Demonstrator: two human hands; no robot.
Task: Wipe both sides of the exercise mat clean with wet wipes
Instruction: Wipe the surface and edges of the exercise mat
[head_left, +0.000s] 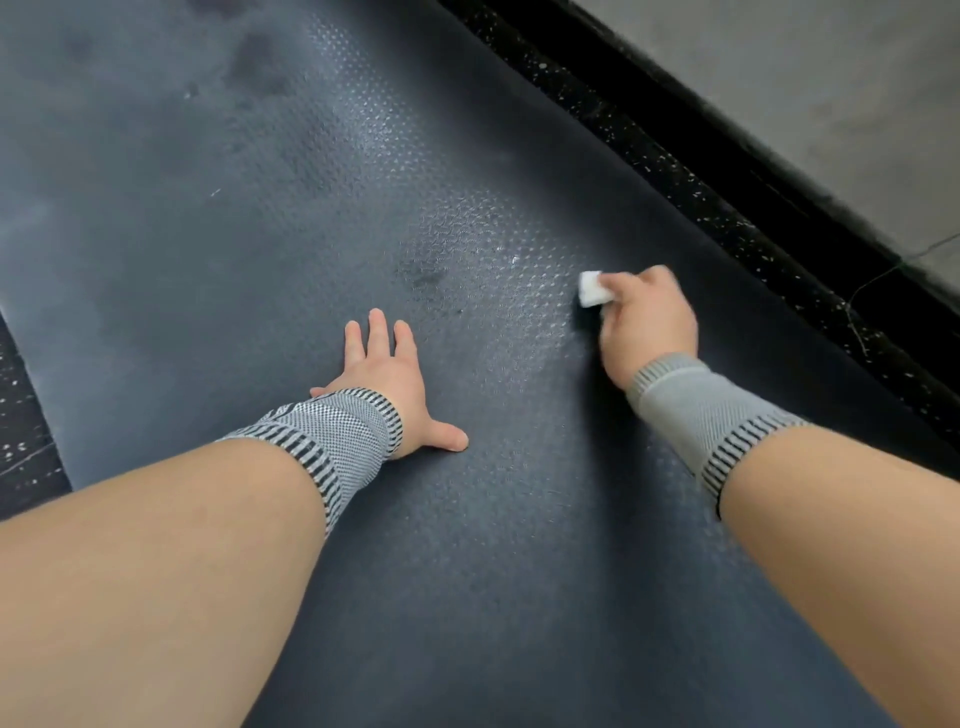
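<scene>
Both hands are resting on the exercise mat (467, 519), one gripping a wet wipe (594, 289).

The dark textured mat is lying flat on the speckled black floor (727, 208), under both hands. The left hand (387, 374) is pressing on it flat, fingers spread. The right hand (647, 322), slightly blurred, is holding the folded white wipe against the mat nearer its right edge.

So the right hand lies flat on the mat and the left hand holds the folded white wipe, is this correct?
Not quite: the hands are swapped. In the head view the right hand holds the folded white wipe, and the left hand lies flat on the mat.
</scene>
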